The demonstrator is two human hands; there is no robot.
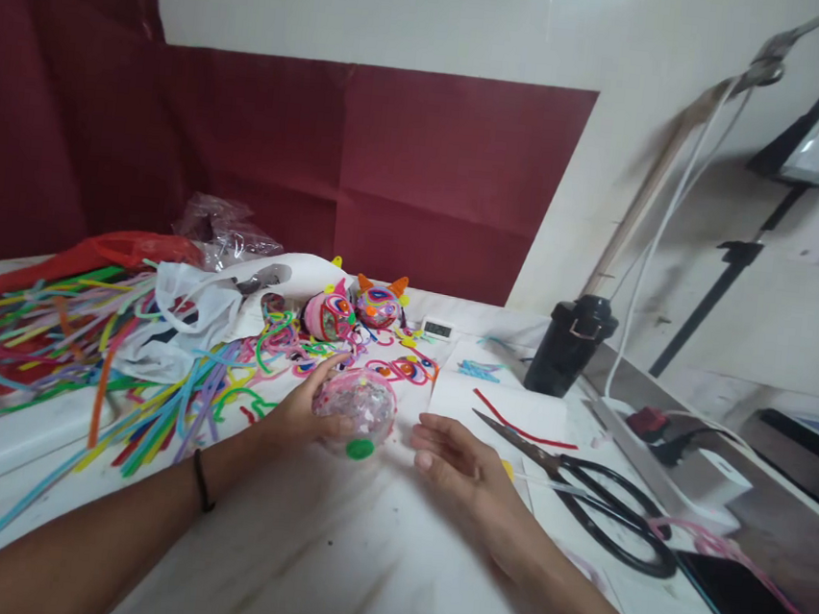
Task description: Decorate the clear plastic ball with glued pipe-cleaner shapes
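Observation:
A clear round ball [369, 405] with pink trim and a green spot at its lower edge rests in my left hand [308, 413], whose fingers and thumb curve around its left side. My right hand [456, 461] is apart from the ball, to its right, with fingers loosely bent and nothing visible in them. Black-handled scissors [580, 492] lie to the right of that hand, by a red pipe cleaner [514, 423]. Behind the ball are coiled pipe-cleaner pieces [403, 372] and two decorated balls [381, 304], one with orange horns.
Colourful pipe cleaners [161, 399] spread over the left side, beside a red bag [118, 248]. A small digital display [437, 329] and a black cylinder [571, 347] stand at the back. A phone [742, 609] and a white power strip [661, 476] are at right.

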